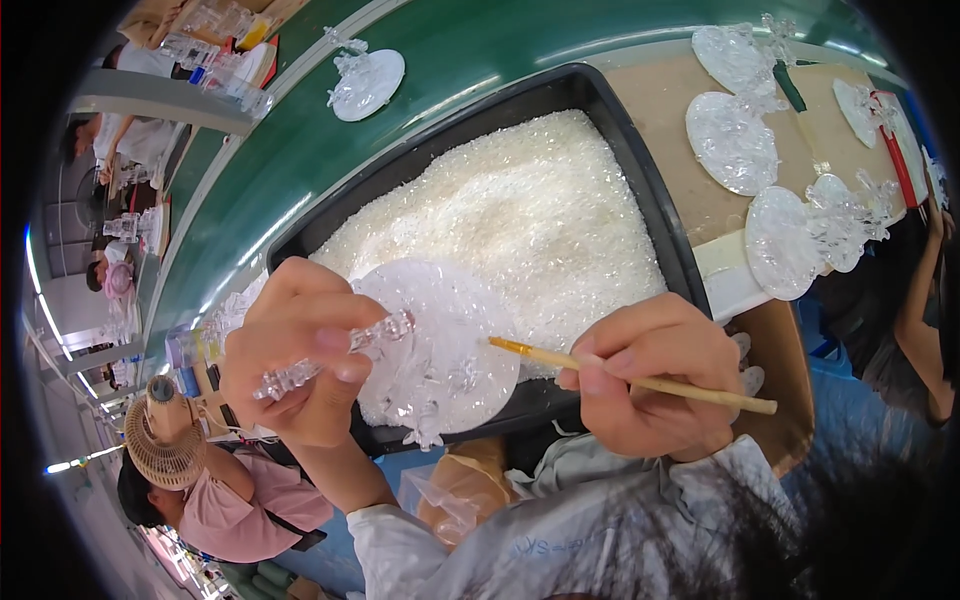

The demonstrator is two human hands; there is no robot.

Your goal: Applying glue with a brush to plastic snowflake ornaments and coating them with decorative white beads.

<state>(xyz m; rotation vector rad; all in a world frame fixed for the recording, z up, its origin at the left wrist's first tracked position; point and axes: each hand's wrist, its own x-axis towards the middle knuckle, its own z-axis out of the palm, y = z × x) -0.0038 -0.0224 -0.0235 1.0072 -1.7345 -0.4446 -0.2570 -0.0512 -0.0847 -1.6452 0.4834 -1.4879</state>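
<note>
The ornament (pixel 455 365), a round disc with clear, spiky plastic parts on it, is tilted toward me just left of centre in the frame, over the near side of a black tray (pixel 637 168). The left hand (pixel 272 325) grips it by a clear twisted rod between thumb and fingers; the right hand (pixel 655 385) pinches a slim wooden paintbrush (pixel 650 382) like a pencil. Its yellow-orange tip is at the disc's right part, though I can't tell whether it touches. I'd judge the step in hand to be brushing the disc's face, and the next move to call for a steady left grip and light strokes around the clear parts. The disc looks whitish and frosted, speckled with bright flecks, the rod glassy. Behind it, white glittering granules (pixel 530 215) are heaped in the tray. Beyond, at the upper left of the green counter (pixel 500 35), lies a similar ornament (pixel 366 85); at the upper right, more speckled discs (pixel 733 145) lie near a green-handled brush (pixel 790 88) on a brown board (pixel 655 115).
</note>
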